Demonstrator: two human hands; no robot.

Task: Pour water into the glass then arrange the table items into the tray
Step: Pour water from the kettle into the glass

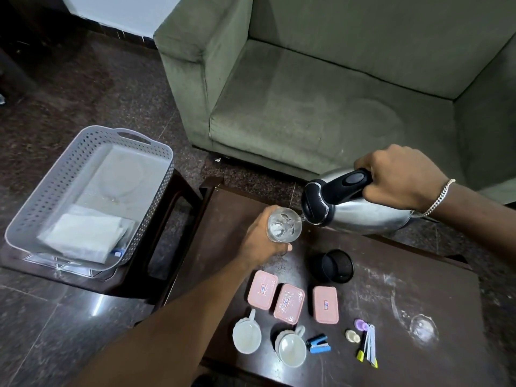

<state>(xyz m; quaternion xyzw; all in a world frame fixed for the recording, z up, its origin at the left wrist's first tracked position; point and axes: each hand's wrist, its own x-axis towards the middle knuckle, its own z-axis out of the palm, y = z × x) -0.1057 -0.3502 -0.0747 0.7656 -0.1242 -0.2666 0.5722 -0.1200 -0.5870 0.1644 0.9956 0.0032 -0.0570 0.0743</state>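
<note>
1. Clear drinking glass [284,226], tilted, held above the dark wooden table [391,275] in the left hand [264,238], fingers wrapped round it
2. Right hand [396,177] clenched on the steel kettle [354,208], spout at the glass rim
3. Grey perforated plastic tray [42,202] well apart, left

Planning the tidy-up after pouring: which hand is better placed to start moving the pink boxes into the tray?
Probably the left. The left hand, holding the glass, is on the side of the tray, and the pink boxes lie beside its forearm. The right hand grips the kettle, farther from the tray.
</note>
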